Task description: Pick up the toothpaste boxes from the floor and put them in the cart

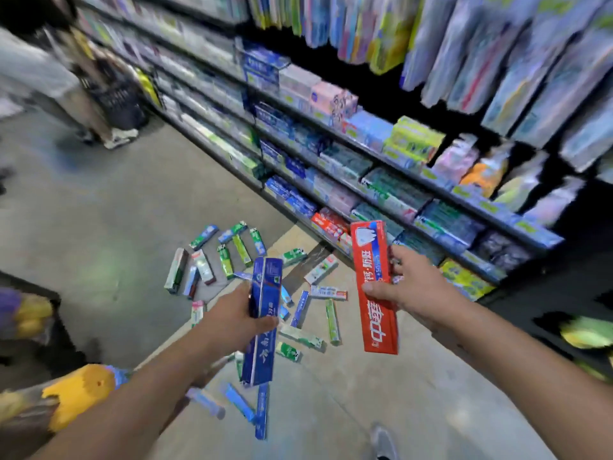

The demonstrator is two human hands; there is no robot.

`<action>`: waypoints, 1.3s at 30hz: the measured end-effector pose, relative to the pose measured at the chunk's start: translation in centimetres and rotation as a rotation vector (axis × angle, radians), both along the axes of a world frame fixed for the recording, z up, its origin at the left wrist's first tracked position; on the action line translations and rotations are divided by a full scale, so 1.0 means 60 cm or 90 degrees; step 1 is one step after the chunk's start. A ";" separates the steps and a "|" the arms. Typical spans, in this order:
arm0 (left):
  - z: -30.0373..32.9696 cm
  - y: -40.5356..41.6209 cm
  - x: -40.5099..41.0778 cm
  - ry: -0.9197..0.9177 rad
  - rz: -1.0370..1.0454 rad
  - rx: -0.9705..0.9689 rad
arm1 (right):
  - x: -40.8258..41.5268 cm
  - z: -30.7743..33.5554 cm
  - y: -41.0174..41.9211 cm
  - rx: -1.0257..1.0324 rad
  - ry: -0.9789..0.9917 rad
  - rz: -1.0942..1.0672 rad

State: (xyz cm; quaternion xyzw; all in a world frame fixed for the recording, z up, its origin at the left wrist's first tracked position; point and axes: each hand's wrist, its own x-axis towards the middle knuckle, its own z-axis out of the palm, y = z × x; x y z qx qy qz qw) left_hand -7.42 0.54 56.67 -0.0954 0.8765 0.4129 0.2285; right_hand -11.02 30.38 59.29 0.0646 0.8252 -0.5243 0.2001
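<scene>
Head view: a blue toothpaste box [262, 322] is gripped upright in the left hand [237, 318], whose fingers [265, 325] are curled round its middle, and a red toothpaste box [374, 287] is gripped in the right hand [409, 282], the thumb pressed on its front and the fingers wrapped behind its right edge. Both boxes are held above the floor [99, 210], lengthwise away from the camera, the blue one to the left and the red one to the right, well apart from each other. Below and beyond them, the scattered toothpaste boxes [232, 257] are seen lying on the floor in a loose heap, mostly green, blue and white, some crossing a paler strip of flooring and a few lying nearer, under the left forearm. To the right and far side, store shelves [381, 180] stocked with boxed toothpaste are seen, with hanging packs of toothbrushes [497, 54] above them, all blurred. At the near left edge, a yellow item [79, 393] and other blurred goods are visible; whether they lie in the cart cannot be told. At the far left, another person [49, 78] is seen standing by the shelves. A grey shoe [383, 443] is visible at the near edge.
</scene>
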 end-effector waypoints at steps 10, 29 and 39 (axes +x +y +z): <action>0.229 0.159 -0.052 0.117 -0.217 0.080 | 0.157 0.180 0.114 0.026 0.085 -0.207; 0.271 0.855 0.198 0.122 -0.656 0.125 | 0.615 0.259 0.602 0.026 0.037 -0.609; 0.249 1.198 0.412 0.049 -0.749 0.182 | 0.834 0.249 0.867 0.000 0.029 -0.735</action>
